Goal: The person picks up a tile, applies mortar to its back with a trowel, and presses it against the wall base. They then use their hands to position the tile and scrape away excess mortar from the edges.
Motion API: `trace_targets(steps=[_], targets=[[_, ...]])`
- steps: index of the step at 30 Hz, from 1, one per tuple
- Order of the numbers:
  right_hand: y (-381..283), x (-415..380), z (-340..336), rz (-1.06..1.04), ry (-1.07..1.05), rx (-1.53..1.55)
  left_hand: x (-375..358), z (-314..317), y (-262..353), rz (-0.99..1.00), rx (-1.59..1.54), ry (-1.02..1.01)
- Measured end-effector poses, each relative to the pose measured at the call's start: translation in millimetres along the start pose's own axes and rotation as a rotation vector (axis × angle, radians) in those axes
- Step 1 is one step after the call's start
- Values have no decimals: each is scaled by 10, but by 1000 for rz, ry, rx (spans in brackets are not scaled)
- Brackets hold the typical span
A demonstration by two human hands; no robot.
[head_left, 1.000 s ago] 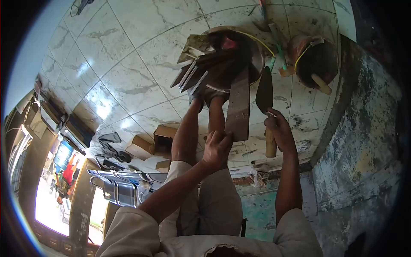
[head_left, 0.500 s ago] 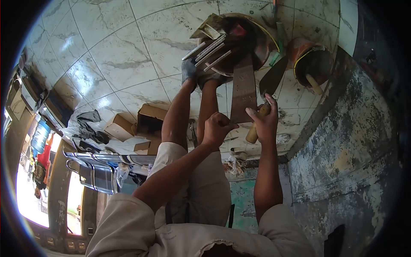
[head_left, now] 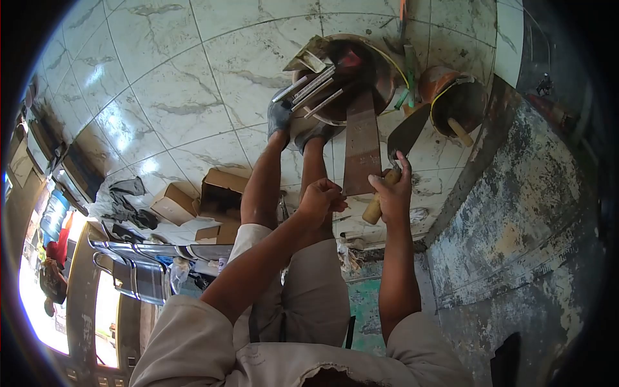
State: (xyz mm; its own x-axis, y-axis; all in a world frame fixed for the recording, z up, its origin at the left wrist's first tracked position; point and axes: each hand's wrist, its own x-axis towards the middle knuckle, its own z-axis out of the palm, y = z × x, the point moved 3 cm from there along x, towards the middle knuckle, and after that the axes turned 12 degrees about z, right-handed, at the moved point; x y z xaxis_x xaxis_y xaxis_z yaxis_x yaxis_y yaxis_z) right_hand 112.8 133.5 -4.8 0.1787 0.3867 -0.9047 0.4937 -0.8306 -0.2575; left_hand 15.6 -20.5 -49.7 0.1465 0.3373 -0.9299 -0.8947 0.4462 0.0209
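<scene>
My left hand [head_left: 319, 203] is closed, its fingertips pinching the lower left corner of a long brown tile strip [head_left: 362, 155]. The strip's far end overlaps the rim of a bucket [head_left: 387, 97]. My right hand [head_left: 395, 197] grips a trowel [head_left: 407, 134] near the top of its wooden handle, thumb toward the strip and forefinger stretched toward the neck. The grey pointed blade points away, beside the strip. Several narrow pieces [head_left: 316, 87] lie across the bucket's left side, with a dirty square float-like tool [head_left: 311, 59] behind them.
A second orange bucket [head_left: 438, 80] with a handle sticking out stands right, near a stained wall [head_left: 516, 226]. Cardboard boxes [head_left: 222, 193], dark cloth [head_left: 129, 200] and a metal-framed bench [head_left: 138, 271] are at left. A person [head_left: 55, 271] is outside the doorway.
The view has shifted slightly. My left fingers are more curled at the strip's corner. My right hand still holds the trowel, with its blade close by the strip.
</scene>
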Motion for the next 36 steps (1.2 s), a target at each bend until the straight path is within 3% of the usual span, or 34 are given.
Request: trace_targets(steps=[1,5,9,11,12,14,17,21,23,28,29,31,36], targets=[[19,-78,-36,-9,4,10,-43,13,20,-15,209,-11],[67,-482,-210,29,4,184,-96,128,120,-50,199,120],[348,-898,-493,48,-33,336,57,384,156,-53,-138,-63],[462,-1137,-619,125,-58,427,97,589,174,-122,-573,-326],[509,-1235,-684,114,-61,426,120,648,147,-114,-573,-334],[612,-1382,-795,131,-90,429,137,813,115,-68,-729,-541],[861,-1375,-968,113,-158,438,119,968,-24,60,-519,-509],[980,-1136,-1201,41,-184,293,275,961,-108,53,-605,-523],[926,-962,-1396,-30,-116,153,286,1021,-13,87,-694,-668],[517,-934,-1984,-222,-163,-584,292,1272,145,291,-433,-516],[472,-946,-2059,-245,-165,-582,308,1338,210,394,-324,-452],[388,-1026,-2107,-492,-140,-761,247,1514,278,460,-340,-456],[455,-1084,-2103,-457,-207,-826,228,1705,446,660,-351,-362]])
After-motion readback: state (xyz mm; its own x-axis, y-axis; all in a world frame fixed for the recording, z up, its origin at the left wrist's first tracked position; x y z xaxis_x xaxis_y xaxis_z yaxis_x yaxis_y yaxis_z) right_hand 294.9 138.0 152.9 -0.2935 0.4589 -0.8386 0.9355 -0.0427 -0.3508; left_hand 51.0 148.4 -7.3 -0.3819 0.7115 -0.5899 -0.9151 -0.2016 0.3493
